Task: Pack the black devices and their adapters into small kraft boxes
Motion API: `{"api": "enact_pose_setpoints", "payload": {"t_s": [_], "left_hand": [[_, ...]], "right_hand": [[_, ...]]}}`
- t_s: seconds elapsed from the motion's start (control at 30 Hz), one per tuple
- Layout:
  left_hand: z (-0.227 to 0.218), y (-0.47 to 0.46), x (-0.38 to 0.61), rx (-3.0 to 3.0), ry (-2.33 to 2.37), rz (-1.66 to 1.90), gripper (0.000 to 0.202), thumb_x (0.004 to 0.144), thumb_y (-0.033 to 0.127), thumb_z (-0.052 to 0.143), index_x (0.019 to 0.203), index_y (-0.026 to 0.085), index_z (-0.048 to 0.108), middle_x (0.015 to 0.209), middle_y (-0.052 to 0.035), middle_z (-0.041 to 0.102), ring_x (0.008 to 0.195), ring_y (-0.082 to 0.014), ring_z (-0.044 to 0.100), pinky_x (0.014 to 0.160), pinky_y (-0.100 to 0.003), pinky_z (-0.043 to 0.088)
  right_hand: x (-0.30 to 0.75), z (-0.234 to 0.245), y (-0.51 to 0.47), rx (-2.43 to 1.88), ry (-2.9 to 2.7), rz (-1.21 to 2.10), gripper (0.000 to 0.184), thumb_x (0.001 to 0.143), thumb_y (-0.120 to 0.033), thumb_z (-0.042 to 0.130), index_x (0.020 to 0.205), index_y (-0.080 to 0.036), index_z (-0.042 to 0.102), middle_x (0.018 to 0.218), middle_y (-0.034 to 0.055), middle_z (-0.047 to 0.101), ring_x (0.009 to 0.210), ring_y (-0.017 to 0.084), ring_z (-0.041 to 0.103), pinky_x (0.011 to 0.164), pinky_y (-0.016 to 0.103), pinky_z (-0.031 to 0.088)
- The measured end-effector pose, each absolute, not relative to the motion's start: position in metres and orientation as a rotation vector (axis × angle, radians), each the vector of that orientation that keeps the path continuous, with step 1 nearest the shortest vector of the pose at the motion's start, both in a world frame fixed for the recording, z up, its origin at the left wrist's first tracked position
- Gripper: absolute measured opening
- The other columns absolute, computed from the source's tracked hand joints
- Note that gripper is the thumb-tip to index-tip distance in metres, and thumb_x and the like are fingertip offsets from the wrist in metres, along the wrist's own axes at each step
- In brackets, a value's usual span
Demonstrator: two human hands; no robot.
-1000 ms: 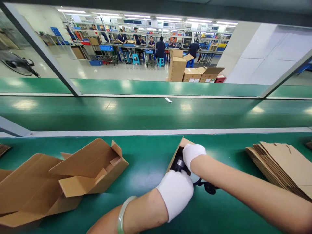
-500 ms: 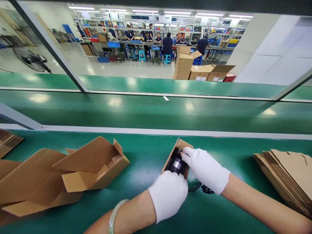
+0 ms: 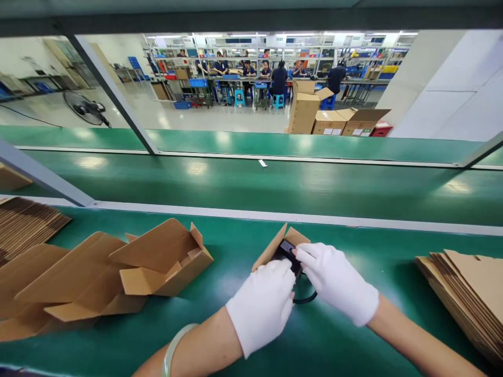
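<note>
In the middle of the green work surface stands an open small cardboard box (image 3: 269,248), its lid flap raised on the left. A black device (image 3: 288,248) sits inside it, largely covered by my hands. My left hand (image 3: 264,303), in a white glove, is closed over the near end of the box, fingers curled onto the device. My right hand (image 3: 334,280), also gloved, pinches the device at the box's right side with thumb and fingertips. A black cable (image 3: 306,300) loops out beneath my right hand.
Open cardboard boxes (image 3: 167,262) stand nested at left, beside flat cardboard (image 3: 29,225). Another flat cardboard stack (image 3: 467,293) lies at right. Behind a white rail (image 3: 236,213) runs a green belt (image 3: 220,183) with a paper scrap (image 3: 262,163). Several people sit at far benches.
My left hand has shifted up and left over the device, covering its labelled part. A dark, flat-faced block now shows near the box's far end. The cable loop shows more. The view has tilted slightly.
</note>
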State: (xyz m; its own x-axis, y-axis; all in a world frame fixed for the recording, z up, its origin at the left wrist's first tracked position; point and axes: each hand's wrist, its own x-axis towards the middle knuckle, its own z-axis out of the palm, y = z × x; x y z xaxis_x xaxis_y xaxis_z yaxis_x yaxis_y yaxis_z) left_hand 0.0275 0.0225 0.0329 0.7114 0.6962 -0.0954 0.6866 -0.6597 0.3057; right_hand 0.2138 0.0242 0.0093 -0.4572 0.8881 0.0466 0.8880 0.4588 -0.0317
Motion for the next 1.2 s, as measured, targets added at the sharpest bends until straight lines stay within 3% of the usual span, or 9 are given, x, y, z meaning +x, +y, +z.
{"api": "enact_pose_setpoints", "payload": {"t_s": [0.13,0.3,0.4,0.6,0.77,0.87,0.97,1.1,1.2], "left_hand": [[0.040,0.029,0.048,2.603,1.260,-0.061,0.030,0.081,0.014,0.039,0.106,0.013,0.056,0.110,-0.0126,0.056,0.096,-0.0289,0.057,0.077,-0.044,0.052],[0.032,0.045,0.060,2.657,1.280,-0.218,0.031,0.078,0.015,0.042,0.104,0.012,0.059,0.108,-0.0132,0.057,0.092,-0.0297,0.059,0.074,-0.044,0.053],[0.025,0.050,0.056,2.664,1.222,-0.144,0.033,0.080,0.015,0.040,0.106,0.013,0.060,0.112,-0.0129,0.058,0.097,-0.0284,0.058,0.079,-0.043,0.052],[0.022,0.059,0.051,2.706,1.138,-0.215,0.034,0.080,0.016,0.043,0.107,0.014,0.063,0.124,-0.0116,0.056,0.108,-0.0274,0.053,0.087,-0.041,0.049],[0.031,0.078,0.067,2.777,1.077,-0.499,0.029,0.075,0.018,0.050,0.100,0.015,0.064,0.113,-0.0117,0.061,0.085,-0.0290,0.060,0.066,-0.042,0.050],[0.032,0.088,0.075,2.753,1.073,-0.548,0.026,0.074,0.018,0.051,0.097,0.015,0.063,0.101,-0.0110,0.065,0.077,-0.0288,0.062,0.062,-0.041,0.049],[0.029,0.091,0.075,2.683,1.144,-0.563,0.033,0.072,0.021,0.053,0.104,0.014,0.058,0.087,-0.0101,0.067,0.072,-0.0295,0.064,0.059,-0.040,0.049],[0.024,0.091,0.069,2.665,1.194,-0.500,0.043,0.071,0.024,0.053,0.114,0.016,0.051,0.085,-0.0080,0.069,0.067,-0.0307,0.065,0.054,-0.039,0.049],[0.025,0.089,0.066,2.694,1.174,-0.491,0.033,0.074,0.025,0.051,0.105,0.017,0.056,0.093,-0.0089,0.068,0.069,-0.0303,0.065,0.054,-0.038,0.047]], "right_hand": [[0.238,0.007,0.013,-1.587,-2.499,0.161,0.029,0.091,-0.013,0.028,0.098,-0.019,0.056,0.076,0.0036,0.059,0.063,0.018,0.050,0.059,0.029,0.033],[0.248,-0.006,0.023,-1.455,-2.587,0.325,0.043,0.085,-0.007,0.029,0.124,-0.017,0.043,0.074,0.0022,0.062,0.059,0.018,0.053,0.055,0.028,0.032],[0.245,-0.011,0.026,-1.419,-2.723,0.130,0.050,0.081,-0.006,0.032,0.131,-0.013,0.038,0.069,0.0029,0.060,0.053,0.019,0.051,0.051,0.030,0.027],[0.232,0.000,0.022,-1.406,-2.963,-0.249,0.062,0.071,-0.003,0.042,0.132,-0.009,0.040,0.064,0.0050,0.055,0.049,0.020,0.049,0.049,0.031,0.026],[0.220,0.013,0.029,-1.525,-3.117,-0.226,0.067,0.071,-0.003,0.044,0.137,-0.008,0.034,0.067,0.0087,0.058,0.047,0.021,0.051,0.044,0.030,0.027],[0.218,0.018,0.041,-1.587,-3.117,-0.013,0.064,0.070,-0.003,0.045,0.133,-0.009,0.038,0.070,0.0093,0.061,0.049,0.023,0.056,0.045,0.030,0.031],[0.216,0.020,0.051,-1.543,-3.071,0.158,0.059,0.070,-0.005,0.046,0.129,-0.009,0.042,0.068,0.0086,0.062,0.053,0.024,0.059,0.051,0.032,0.037],[0.209,0.021,0.057,-1.521,-2.988,0.244,0.050,0.072,-0.008,0.048,0.122,-0.008,0.048,0.073,0.0109,0.063,0.056,0.024,0.061,0.054,0.033,0.040],[0.214,0.016,0.050,-1.507,-2.953,0.217,0.048,0.071,-0.008,0.048,0.119,-0.009,0.050,0.071,0.0096,0.063,0.054,0.024,0.060,0.052,0.032,0.041]]}}
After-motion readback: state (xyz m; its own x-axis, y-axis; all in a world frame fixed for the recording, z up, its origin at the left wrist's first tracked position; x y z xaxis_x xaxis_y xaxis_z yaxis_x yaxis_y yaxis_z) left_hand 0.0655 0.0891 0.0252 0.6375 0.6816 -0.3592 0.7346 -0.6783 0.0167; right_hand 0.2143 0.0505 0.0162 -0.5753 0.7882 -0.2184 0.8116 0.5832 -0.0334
